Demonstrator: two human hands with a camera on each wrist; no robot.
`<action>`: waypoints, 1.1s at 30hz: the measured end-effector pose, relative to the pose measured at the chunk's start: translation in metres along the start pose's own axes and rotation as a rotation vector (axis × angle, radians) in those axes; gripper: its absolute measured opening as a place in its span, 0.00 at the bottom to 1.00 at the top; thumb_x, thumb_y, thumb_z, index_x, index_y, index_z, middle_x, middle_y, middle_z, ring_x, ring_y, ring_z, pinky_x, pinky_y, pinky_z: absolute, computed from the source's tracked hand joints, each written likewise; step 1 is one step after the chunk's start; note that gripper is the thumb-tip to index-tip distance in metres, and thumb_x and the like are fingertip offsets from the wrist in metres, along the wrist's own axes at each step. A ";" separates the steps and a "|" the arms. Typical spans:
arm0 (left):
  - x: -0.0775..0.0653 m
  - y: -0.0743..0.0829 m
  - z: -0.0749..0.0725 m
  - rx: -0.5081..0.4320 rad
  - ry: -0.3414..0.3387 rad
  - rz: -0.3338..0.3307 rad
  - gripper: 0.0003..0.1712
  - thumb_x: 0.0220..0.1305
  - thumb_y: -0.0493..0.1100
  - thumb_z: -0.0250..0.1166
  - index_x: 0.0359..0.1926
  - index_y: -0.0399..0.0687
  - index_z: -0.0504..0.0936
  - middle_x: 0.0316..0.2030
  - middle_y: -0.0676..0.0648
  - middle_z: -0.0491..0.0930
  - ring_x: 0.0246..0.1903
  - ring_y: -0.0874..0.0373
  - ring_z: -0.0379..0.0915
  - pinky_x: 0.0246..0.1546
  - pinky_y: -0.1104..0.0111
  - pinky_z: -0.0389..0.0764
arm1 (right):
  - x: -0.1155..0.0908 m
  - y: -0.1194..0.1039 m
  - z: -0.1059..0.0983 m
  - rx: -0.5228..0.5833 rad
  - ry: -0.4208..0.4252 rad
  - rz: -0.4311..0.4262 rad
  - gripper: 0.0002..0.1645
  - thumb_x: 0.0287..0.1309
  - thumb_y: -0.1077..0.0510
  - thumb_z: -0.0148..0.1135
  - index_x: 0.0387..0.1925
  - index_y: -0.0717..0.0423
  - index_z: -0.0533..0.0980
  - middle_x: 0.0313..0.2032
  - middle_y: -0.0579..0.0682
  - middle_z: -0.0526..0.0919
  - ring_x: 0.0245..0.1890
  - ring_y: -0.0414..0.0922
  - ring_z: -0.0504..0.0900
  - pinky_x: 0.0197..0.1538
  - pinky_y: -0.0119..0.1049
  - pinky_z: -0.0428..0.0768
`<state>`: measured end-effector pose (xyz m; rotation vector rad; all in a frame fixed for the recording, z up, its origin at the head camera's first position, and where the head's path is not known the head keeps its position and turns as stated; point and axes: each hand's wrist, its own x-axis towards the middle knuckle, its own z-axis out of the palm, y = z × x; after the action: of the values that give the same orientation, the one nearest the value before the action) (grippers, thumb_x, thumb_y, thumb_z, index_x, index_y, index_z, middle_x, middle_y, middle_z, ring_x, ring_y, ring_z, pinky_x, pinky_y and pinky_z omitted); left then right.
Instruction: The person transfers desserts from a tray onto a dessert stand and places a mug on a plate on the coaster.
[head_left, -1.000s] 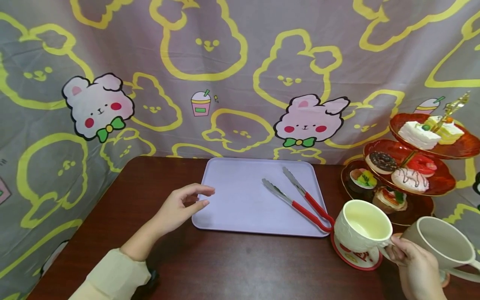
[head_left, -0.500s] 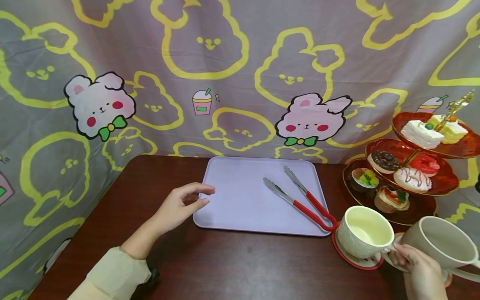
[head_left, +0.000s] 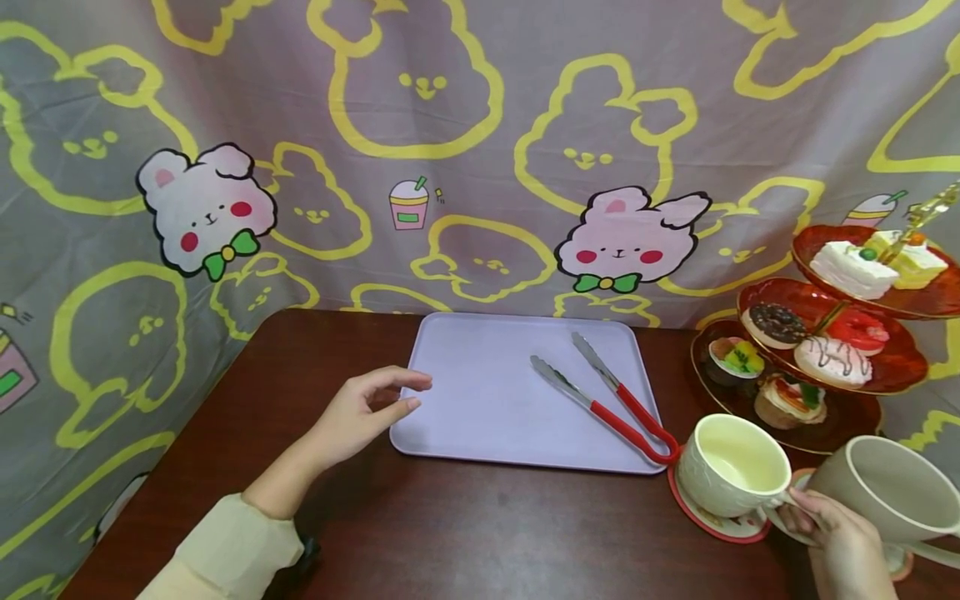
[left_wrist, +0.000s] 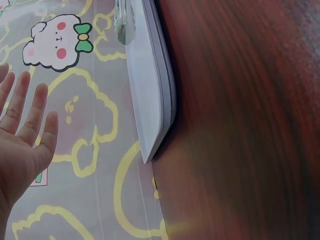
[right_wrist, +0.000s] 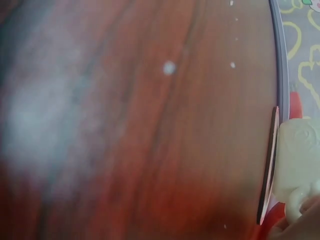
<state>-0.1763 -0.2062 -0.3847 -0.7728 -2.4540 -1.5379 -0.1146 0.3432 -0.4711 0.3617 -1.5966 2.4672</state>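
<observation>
My right hand (head_left: 843, 537) pinches the handle of a cream cup (head_left: 708, 479) with an embossed outside and a pale inside. The cup stands upright on a red-rimmed round coaster (head_left: 738, 529); in the right wrist view the cup (right_wrist: 298, 160) sits against the coaster (right_wrist: 269, 175). Close behind that hand is a larger grey-beige mug (head_left: 851, 487). My left hand (head_left: 360, 421) hovers at the left edge of a lilac tray (head_left: 465, 400), holding nothing, its fingers (left_wrist: 37, 110) relaxed and apart in the left wrist view.
Red-handled tongs (head_left: 626, 425) lie spread across the tray's right side, the bend reaching past its edge. At right stands a red tiered stand (head_left: 903, 371) bearing cakes and doughnuts. A patterned curtain (head_left: 480, 108) hangs behind the dark wooden table (head_left: 480, 533).
The right hand has lowered the cup slightly onto the coaster and keeps its grip on the handle. The left hand has stayed still. The head view has shifted a little to the left.
</observation>
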 end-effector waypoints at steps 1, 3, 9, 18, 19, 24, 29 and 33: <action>0.000 0.000 0.000 0.000 -0.001 0.001 0.15 0.66 0.32 0.68 0.54 0.40 0.86 0.50 0.47 0.86 0.52 0.56 0.82 0.51 0.66 0.81 | 0.000 0.000 -0.002 0.009 -0.016 0.006 0.30 0.74 0.76 0.26 0.25 0.62 0.73 0.22 0.55 0.60 0.25 0.49 0.61 0.33 0.36 0.67; 0.000 0.001 0.000 0.000 -0.004 -0.001 0.15 0.67 0.32 0.68 0.54 0.40 0.86 0.50 0.47 0.86 0.52 0.56 0.81 0.51 0.66 0.80 | 0.001 0.001 -0.005 0.018 -0.059 0.024 0.30 0.73 0.76 0.24 0.25 0.61 0.72 0.22 0.56 0.59 0.24 0.50 0.59 0.31 0.37 0.64; -0.001 0.001 0.000 -0.003 -0.007 -0.007 0.15 0.67 0.33 0.67 0.54 0.40 0.86 0.51 0.47 0.86 0.52 0.56 0.81 0.51 0.66 0.80 | 0.005 -0.006 -0.018 -0.019 -0.258 0.159 0.26 0.73 0.75 0.18 0.24 0.62 0.61 0.23 0.57 0.54 0.26 0.54 0.53 0.33 0.41 0.51; -0.001 0.003 0.002 -0.012 -0.012 -0.006 0.14 0.67 0.32 0.67 0.53 0.39 0.86 0.50 0.47 0.86 0.52 0.54 0.81 0.50 0.67 0.80 | 0.010 -0.019 -0.022 -0.149 -0.425 0.309 0.22 0.74 0.73 0.17 0.24 0.66 0.54 0.23 0.58 0.54 0.26 0.55 0.53 0.33 0.41 0.51; -0.001 0.003 0.002 -0.013 -0.014 -0.007 0.15 0.67 0.32 0.67 0.54 0.40 0.86 0.50 0.47 0.86 0.52 0.54 0.81 0.50 0.67 0.80 | 0.009 -0.022 -0.020 -0.278 -0.376 0.311 0.22 0.75 0.72 0.20 0.24 0.66 0.55 0.23 0.56 0.56 0.25 0.54 0.55 0.32 0.41 0.52; -0.002 0.001 0.003 -0.004 -0.026 -0.006 0.15 0.68 0.33 0.66 0.54 0.41 0.86 0.50 0.48 0.86 0.52 0.56 0.81 0.50 0.65 0.80 | 0.009 -0.042 -0.006 -1.018 -0.098 0.558 0.28 0.82 0.55 0.36 0.28 0.65 0.72 0.27 0.46 0.70 0.28 0.38 0.65 0.33 0.33 0.62; -0.003 0.002 0.004 0.019 -0.057 -0.012 0.15 0.68 0.34 0.67 0.55 0.42 0.86 0.51 0.49 0.85 0.52 0.56 0.81 0.50 0.61 0.80 | 0.013 -0.054 -0.002 -1.237 -0.123 0.694 0.30 0.81 0.45 0.40 0.37 0.59 0.81 0.34 0.42 0.80 0.34 0.29 0.71 0.38 0.30 0.73; -0.003 0.005 0.003 0.042 -0.105 -0.019 0.16 0.68 0.37 0.68 0.56 0.46 0.86 0.51 0.52 0.85 0.53 0.58 0.79 0.48 0.60 0.80 | 0.011 -0.057 -0.003 -1.382 -0.224 0.613 0.26 0.80 0.47 0.47 0.42 0.63 0.83 0.38 0.49 0.83 0.37 0.34 0.77 0.40 0.34 0.78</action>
<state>-0.1711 -0.2032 -0.3829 -0.8453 -2.5666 -1.4830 -0.1098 0.3690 -0.4196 -0.1159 -3.2924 0.9557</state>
